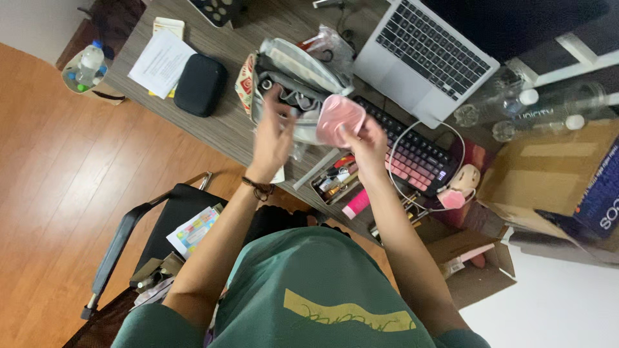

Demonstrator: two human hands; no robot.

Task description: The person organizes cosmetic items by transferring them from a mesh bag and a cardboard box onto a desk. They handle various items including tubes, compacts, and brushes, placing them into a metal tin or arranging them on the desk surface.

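**Pink pouch held over an open grey bag**

The right hand (366,138) grips a soft pink pouch (338,116) by its lower edge, raised just above the counter (225,125). The left hand (274,132) reaches into the open mouth of a grey bag (293,71); its fingers are curled among the contents, but what they grasp, if anything, cannot be told. As a judgement, the work stands midway: the bag is open and the pouch is out in the hand, neither set down nor stowed.

The counter is grey wood grain and crowded. To the left of the bag lie a black case (200,84) and papers (161,61). To the right stand a laptop (425,55), a dark keyboard (412,151) with pink keys, and clear bottles (516,106). A tray of pens (335,180) sits at the near edge, below the hands. Cardboard boxes (548,174) occupy the far right. The floor (58,180) is orange-brown wood; a black chair (167,219) stands beside the person.
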